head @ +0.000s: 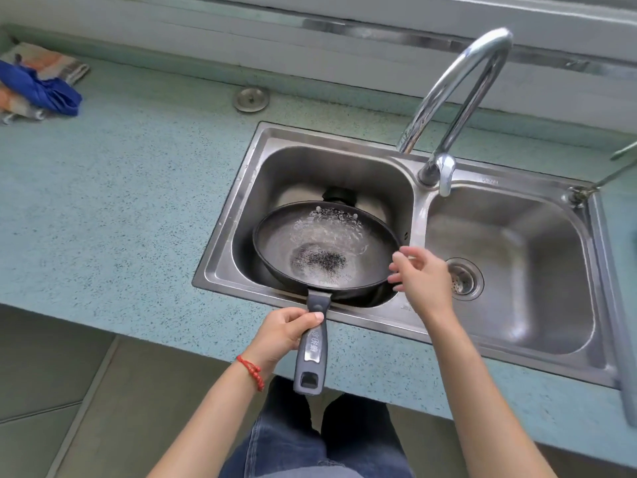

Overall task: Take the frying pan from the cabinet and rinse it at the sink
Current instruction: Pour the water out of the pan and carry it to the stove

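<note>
The black round non-stick frying pan (pixel 324 250) sat tilted in the left basin of the stainless steel double sink (pixel 379 319), water pooled and rippling across its floor, its grey handle reaching back over the front rim toward you. Your left hand (pixel 282 331), a red bead bracelet (pixel 251 370) at the wrist, gripped that handle near the pan, thumb laid across the top. Your right hand (pixel 418 274) hovered at the pan's right rim, fingers spread and relaxed, holding nothing; whether the fingertips touched the rim could not be told. The chrome gooseneck tap (pixel 458 94) arched above the divider between the basins. The likely hazard: with only one hand bearing a water-laden pan, a wet handle could twist in your grip and tip water over the speckled blue-green countertop (pixel 103 201). Crumpled blue and patterned cloths (pixel 38 84) lay at the far left.
</note>
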A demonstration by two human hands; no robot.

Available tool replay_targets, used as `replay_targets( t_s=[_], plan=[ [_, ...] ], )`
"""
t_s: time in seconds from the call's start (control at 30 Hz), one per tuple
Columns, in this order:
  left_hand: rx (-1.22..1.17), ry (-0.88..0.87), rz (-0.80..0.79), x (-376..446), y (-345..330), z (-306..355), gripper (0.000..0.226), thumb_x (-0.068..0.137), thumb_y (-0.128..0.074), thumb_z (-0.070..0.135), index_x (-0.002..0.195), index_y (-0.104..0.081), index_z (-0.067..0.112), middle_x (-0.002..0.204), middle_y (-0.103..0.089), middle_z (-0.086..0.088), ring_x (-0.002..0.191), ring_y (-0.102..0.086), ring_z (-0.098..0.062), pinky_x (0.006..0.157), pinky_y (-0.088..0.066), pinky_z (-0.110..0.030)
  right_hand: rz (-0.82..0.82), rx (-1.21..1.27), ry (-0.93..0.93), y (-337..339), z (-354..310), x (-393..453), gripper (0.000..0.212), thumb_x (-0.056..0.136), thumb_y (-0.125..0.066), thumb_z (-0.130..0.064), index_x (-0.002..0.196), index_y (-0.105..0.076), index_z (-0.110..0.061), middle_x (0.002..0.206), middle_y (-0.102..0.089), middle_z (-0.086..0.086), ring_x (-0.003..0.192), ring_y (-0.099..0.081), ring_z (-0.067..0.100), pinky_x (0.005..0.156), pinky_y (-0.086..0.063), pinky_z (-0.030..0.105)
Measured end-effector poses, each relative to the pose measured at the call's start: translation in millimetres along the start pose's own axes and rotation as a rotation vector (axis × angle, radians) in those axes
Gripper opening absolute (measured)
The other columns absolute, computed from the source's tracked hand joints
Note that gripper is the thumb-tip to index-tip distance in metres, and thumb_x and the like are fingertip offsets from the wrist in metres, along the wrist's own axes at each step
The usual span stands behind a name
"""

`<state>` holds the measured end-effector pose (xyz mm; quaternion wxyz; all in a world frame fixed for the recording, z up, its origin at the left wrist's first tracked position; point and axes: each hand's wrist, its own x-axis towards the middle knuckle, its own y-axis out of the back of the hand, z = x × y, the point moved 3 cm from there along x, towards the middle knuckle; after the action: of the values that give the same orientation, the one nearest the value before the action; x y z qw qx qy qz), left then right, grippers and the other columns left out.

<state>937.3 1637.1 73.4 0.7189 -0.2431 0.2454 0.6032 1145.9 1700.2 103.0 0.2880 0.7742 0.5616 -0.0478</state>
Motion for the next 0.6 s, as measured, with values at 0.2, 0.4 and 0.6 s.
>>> replay_targets(
  t_s=[0.2, 0.4, 0.6],
  plan=[
    [0.029, -0.002, -0.06, 4.2, 1.7, -0.3, 0.024, 0.083, -0.061, 0.017, 0.059, -0.056, 0.015, 0.042, -0.053, 0.013, 0.042, -0.049, 0.004, 0.044, -0.039, -0.01, -0.193, -0.098, -0.093, -31.2, 0.5, -104.4, 0.024, 0.08, -0.057, -0.044, 0.09, -0.063, -0.023, 0.073, -0.068, 0.0, 0.067, -0.065, 0.018, 0.074, -0.056, 0.044],
    [-0.003, 0.001, -0.081, 8.7, 3.3, -1.7, 0.019, 0.082, -0.061, 0.015, 0.063, -0.059, 0.013, 0.041, -0.055, 0.012, 0.045, -0.052, 0.001, 0.044, -0.041, -0.011, -0.401, -0.081, -0.286, -68.8, -0.8, -133.0, 0.022, 0.083, -0.056, -0.035, 0.069, -0.058, -0.018, 0.068, -0.06, 0.005, 0.062, -0.06, 0.019, 0.046, -0.051, 0.024],
    [-0.055, 0.044, -0.156, 8.2, 2.6, -0.6, 0.027, 0.083, -0.06, 0.018, 0.056, -0.058, 0.015, 0.041, -0.055, 0.01, 0.041, -0.051, -0.001, 0.046, -0.041, -0.014, -0.407, 0.13, -0.4, -80.4, -4.6, -131.2, 0.015, 0.082, -0.054, -0.013, 0.069, -0.052, -0.005, 0.064, -0.054, 0.015, 0.035, -0.058, 0.016, 0.035, -0.044, 0.019]
  ],
)
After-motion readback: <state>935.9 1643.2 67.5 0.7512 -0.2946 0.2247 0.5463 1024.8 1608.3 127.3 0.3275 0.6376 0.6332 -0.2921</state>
